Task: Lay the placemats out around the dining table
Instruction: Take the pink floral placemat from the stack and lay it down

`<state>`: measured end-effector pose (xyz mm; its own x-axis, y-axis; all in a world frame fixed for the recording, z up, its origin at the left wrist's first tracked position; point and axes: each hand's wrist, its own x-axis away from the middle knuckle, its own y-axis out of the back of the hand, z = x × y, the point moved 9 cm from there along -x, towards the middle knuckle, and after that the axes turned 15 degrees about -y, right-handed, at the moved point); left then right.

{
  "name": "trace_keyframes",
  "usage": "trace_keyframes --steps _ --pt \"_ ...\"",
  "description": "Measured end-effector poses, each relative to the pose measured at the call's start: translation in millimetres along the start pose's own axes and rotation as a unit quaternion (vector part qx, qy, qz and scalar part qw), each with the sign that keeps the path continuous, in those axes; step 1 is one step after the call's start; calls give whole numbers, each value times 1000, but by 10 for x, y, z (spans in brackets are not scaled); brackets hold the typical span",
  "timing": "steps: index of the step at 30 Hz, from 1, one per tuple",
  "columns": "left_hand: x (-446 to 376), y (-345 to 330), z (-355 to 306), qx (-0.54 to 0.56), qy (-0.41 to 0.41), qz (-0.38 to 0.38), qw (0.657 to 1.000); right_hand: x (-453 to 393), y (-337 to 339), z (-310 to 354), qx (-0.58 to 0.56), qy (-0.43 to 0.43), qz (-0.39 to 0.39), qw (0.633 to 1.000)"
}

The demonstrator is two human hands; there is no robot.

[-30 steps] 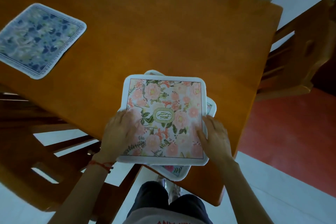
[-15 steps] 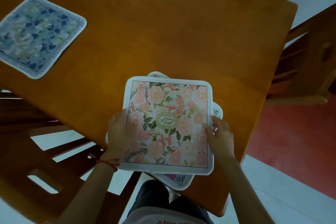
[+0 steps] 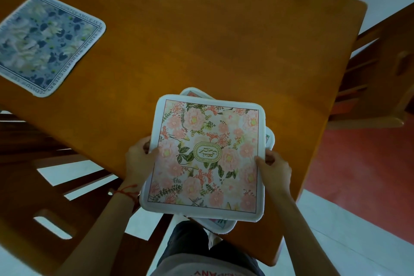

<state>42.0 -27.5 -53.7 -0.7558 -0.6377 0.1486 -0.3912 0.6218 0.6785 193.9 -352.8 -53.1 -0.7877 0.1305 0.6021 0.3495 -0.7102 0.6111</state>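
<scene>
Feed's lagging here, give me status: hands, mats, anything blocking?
Left hand and right hand both grip pink floral placemat, another mat beneath. Blue placemat already laid far left. Table ahead bare, nothing blocking.

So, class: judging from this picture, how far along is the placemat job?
Done: a blue floral placemat lies flat on the table. In hand: the left hand and right hand grip a pink floral placemat atop others. Left: laying those out.

Smooth, semi-glossy wooden table (image 3: 212, 36); matt cloth placemat (image 3: 208, 157) with fuzzy white edging.
</scene>
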Motion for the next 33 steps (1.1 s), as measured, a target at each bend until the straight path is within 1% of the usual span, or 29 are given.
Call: trace_keyframes --steps 5,12,16,21,28,33 --pt "-6 38 -41 4 -11 -5 1000 67 -10 -34 -28 -11 8 1000" --pt "59 112 -205 14 -48 0 999 196 79 1 -59 20 -10 998" --pt "98 156 -361 22 -64 -11 998 326 185 22 -76 41 -31 996" --pt "133 165 -472 43 -77 -7 996 450 347 -60 -101 49 -61 992" --pt "197 62 -684 60 -105 23 992 615 556 -274 -121 46 -118 985" --pt "279 -57 -957 52 -139 49 988 731 713 -543 -150 21 -143 978"
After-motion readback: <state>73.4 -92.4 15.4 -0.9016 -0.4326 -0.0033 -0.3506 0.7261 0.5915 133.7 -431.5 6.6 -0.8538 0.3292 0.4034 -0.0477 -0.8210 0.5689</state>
